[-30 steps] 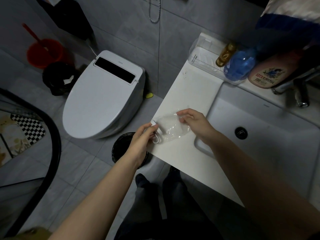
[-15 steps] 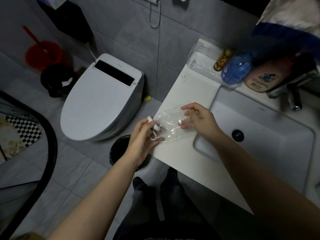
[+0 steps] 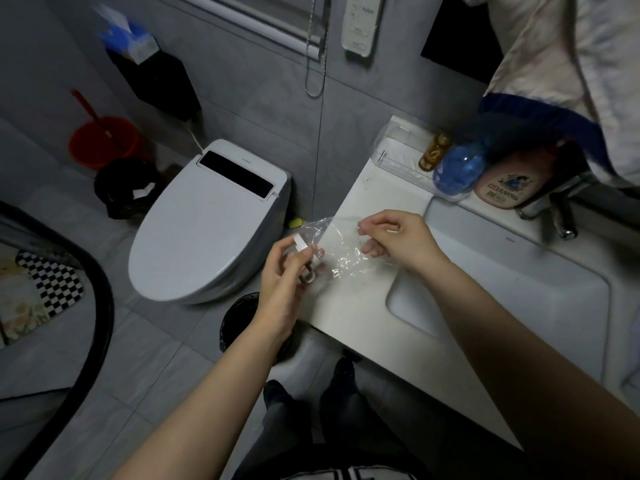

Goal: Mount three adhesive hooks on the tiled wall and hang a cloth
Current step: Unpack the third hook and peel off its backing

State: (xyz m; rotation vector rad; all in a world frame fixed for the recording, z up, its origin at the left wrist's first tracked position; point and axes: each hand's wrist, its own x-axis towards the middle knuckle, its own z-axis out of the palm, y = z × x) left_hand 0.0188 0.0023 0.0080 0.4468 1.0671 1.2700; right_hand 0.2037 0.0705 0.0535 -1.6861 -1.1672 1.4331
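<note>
Your left hand [image 3: 280, 289] is pinching a hook [image 3: 304, 261], long axis running up-down, white pad topmost, metal loop lowermost, your right hand [image 3: 394, 242] is pinching its clear bag [image 3: 341, 247].

The room I'm looking down into is dim and grey-blue, with no lamp in sight. The brightest patches are the toilet lid [image 3: 194, 237] at nine o'clock and the countertop [image 3: 377, 209] near centre, both softly lit from above. Small glints catch on the clear plastic bag [image 3: 341, 251]. My forearms darken toward six o'clock. Straight lines bow near the edges, and fine detail is soft and noisy.
</note>
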